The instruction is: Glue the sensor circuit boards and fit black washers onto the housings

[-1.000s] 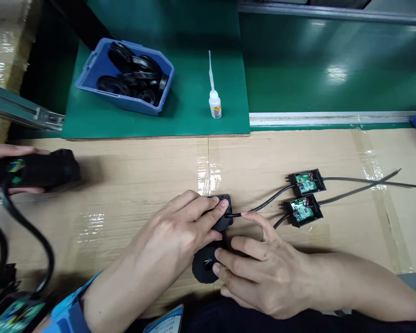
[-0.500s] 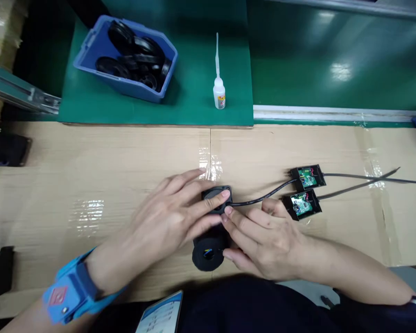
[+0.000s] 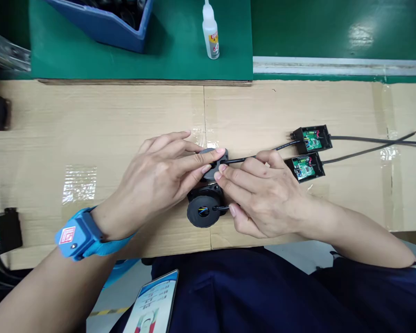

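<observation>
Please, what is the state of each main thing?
Left hand: fingers on upper disc
Right hand: fingers at upper disc
Upper disc: partly covered by fingers
Lower disc: uncovered hole shows coloured wires
Upper box: open, circuit board exposed
Lower box: open, circuit board exposed
White bottle: standing upright
Blue bin: open, holding black parts
Blue wristband: worn on left wrist

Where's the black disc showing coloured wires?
In the head view, the black disc is just below centre, below and right of the left hand, left of the right hand.
</observation>
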Demonstrator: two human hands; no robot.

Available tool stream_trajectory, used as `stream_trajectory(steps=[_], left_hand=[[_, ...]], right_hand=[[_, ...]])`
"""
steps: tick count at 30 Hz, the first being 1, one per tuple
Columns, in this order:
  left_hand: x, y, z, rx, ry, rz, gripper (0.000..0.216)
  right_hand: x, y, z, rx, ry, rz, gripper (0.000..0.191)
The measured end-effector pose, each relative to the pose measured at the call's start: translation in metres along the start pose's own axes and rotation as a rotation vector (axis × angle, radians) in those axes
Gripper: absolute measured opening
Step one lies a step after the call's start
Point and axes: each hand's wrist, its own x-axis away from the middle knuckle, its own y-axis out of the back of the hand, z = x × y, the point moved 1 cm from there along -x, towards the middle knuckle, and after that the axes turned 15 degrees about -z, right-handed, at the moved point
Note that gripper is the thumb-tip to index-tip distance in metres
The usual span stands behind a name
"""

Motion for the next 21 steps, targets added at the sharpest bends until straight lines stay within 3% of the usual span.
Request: stream_trajectory(steps=[4, 9, 16, 21], left_hand=[[0.001, -0.003, 0.001, 0.040, 0.045, -0.012, 0.038], [0.003, -0.006, 0.002, 0.059, 0.076, -0.023, 0.037], [-0.003, 0.001, -0.005, 0.092, 0.127, 0.046, 0.038], [-0.006, -0.010, -0.003, 0.311, 0.165, 0.065, 0.040]], right_hand=[[0.000, 0.001, 0.000, 0.016, -0.004, 0.043, 0.036], [0.000, 0.002, 0.000, 0.053, 0.027, -0.004, 0.035], [-0.003, 0.000, -0.006, -0.026, -0.001, 0.018, 0.032], [-0.002, -0.002, -0.007, -0.017, -0.002, 0.013, 0.028]])
